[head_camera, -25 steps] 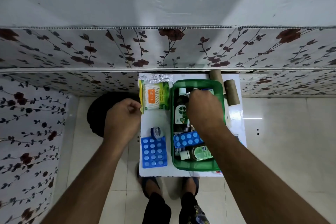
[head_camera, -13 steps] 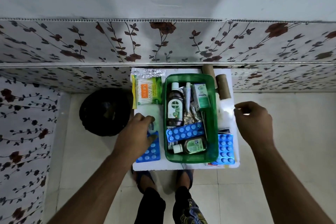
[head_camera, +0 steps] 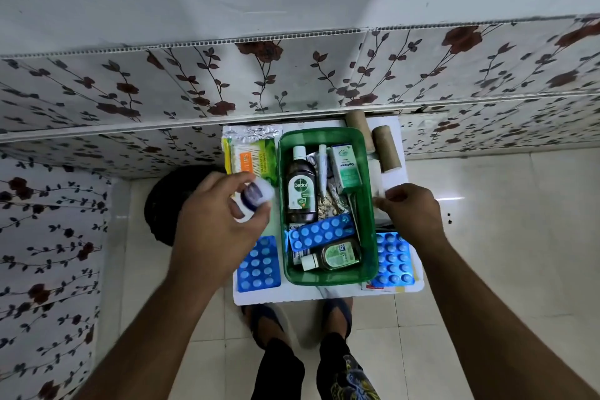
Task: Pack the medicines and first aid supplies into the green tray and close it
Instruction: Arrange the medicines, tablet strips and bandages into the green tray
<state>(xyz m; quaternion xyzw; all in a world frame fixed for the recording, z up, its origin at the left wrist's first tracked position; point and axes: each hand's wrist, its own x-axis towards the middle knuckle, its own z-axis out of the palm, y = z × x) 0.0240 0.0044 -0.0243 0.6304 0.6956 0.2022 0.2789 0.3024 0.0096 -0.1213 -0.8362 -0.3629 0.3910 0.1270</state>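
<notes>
The green tray (head_camera: pixel 371 204) sits open on a small white table (head_camera: pixel 292 294). Inside lie a brown Dettol bottle (head_camera: pixel 301 191), a green-white box (head_camera: pixel 345 169), a white tube (head_camera: pixel 322 166), a blue blister pack (head_camera: pixel 321 232) and a small green bottle (head_camera: pixel 337 255). My left hand (head_camera: pixel 224 221) is left of the tray, lifted off the table, holding a small white and blue roll (head_camera: pixel 255 195). My right hand (head_camera: pixel 412 211) is at the tray's right side, fingers pinched on something white that I cannot make out. Blue blister packs lie left (head_camera: pixel 258 269) and right (head_camera: pixel 394 260) of the tray.
A cotton swab pack (head_camera: pixel 251 161) and a foil strip (head_camera: pixel 251 132) lie at the table's back left. Two cardboard tubes (head_camera: pixel 384 148) rest at the back right. A black round object (head_camera: pixel 168 201) stands on the floor to the left. My feet are under the table's front edge.
My left hand has picked the small roll up off the table and raised it. My right hand has moved left, closer to the tray's right wall.
</notes>
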